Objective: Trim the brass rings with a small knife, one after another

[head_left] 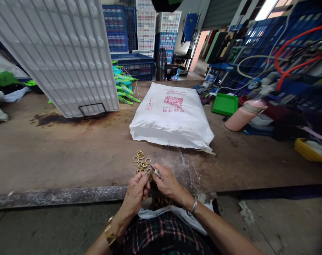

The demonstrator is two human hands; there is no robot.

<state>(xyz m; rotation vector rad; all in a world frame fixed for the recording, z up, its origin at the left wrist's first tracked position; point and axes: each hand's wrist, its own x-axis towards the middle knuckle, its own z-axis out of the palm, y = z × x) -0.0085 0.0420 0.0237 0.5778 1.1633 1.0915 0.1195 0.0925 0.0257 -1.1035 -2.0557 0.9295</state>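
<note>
My left hand (137,188) is closed in a pinch just in front of a small heap of brass-coloured rings (142,164) on the wooden table. What its fingertips hold is too small and covered to make out. Close beside it on the right, my right hand (166,181) is closed around a small metal tool (156,172) with a pointed, blade-like end, aimed toward the left fingertips. Below my hands, more rings (163,202) lie at my lap, partly hidden by my wrists, on whitish cloth or plastic.
A full white sack (171,117) with red print lies ahead on the table (70,152). A tall white ribbed crate (78,60) stands at left, near green plastic pieces (125,86). At right are a green tray (225,104), a pink bottle (243,116) and a yellow container (312,150).
</note>
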